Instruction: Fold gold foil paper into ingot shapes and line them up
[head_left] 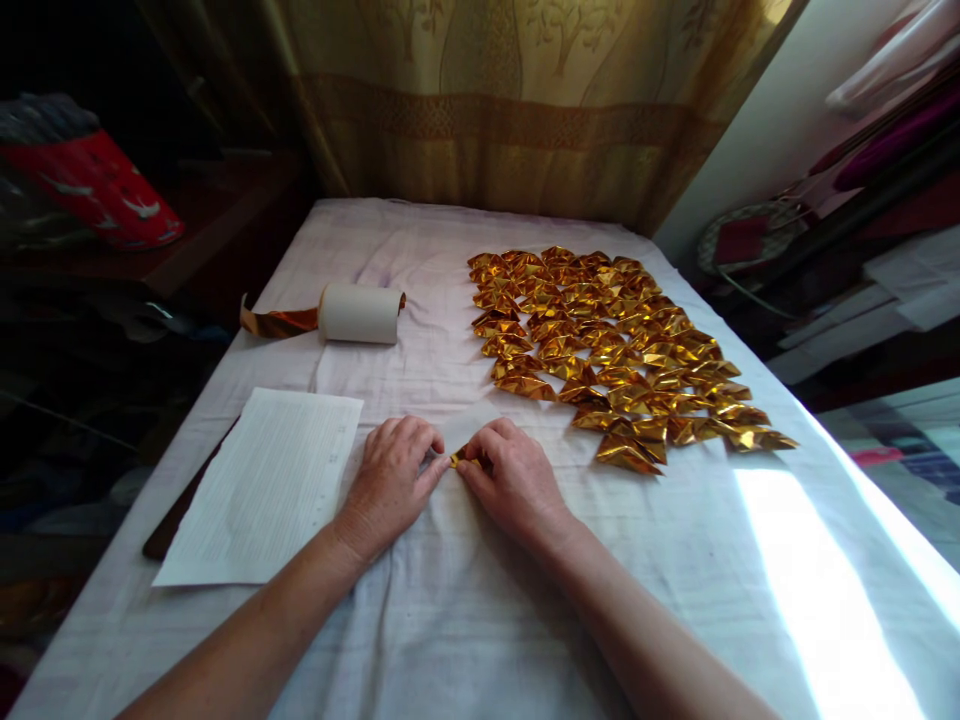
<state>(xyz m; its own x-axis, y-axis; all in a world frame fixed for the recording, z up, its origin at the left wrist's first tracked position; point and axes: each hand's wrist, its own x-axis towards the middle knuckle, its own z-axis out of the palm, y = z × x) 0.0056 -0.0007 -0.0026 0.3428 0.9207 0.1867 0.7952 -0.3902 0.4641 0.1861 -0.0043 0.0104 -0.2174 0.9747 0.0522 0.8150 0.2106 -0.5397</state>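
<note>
Right of the printed sheet [262,480], the left hand [397,460] and right hand [517,480] each hold a narrow grip on a small gold foil piece [455,458], probably bracing it; folded gold pieces [626,397] lie in rows farther right, likely leaving working room.

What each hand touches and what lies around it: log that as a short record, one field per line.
Left hand: fingertips at a small gold foil piece; exact grip partly hidden
Right hand: thumb and fingers pinching the same piece
Just beyond hands: pale sheet
Beyond, right: many folded gold foil shapes
Beyond, left: white roll on its side, gold strip at its left end
Left: printed paper over dark board
</note>
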